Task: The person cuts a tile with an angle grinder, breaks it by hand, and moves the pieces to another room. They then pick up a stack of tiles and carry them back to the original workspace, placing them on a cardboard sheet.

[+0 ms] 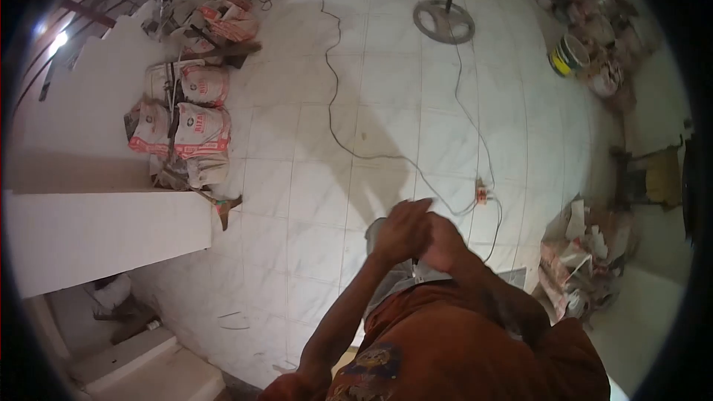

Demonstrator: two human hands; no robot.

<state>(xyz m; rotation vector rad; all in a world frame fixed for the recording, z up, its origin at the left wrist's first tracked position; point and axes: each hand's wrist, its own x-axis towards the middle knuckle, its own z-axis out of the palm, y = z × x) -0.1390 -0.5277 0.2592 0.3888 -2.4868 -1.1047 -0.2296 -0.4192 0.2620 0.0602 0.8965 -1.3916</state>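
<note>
My left hand [403,232] and my right hand [443,243] meet in front of my body, touching each other. The left hand's fingers look stretched out and lie across the right hand. The right hand's fingers are mostly hidden behind the left and slightly blurred. No object shows in either hand. Below them are grey trousers [394,282] and an orange-brown shirt [460,349]. Just beyond the hands, a power strip [482,194] with plugs rests on the tiled floor [297,178], joined to a dark cable [332,96].
Printed sacks [202,128] are stacked against the left wall, near a white ledge [111,234]. A round-based stand [444,22] stands ahead. At the right are a bucket [570,56], heaped debris [579,263] and a dark chair-like object [653,177]. Cables cross the floor.
</note>
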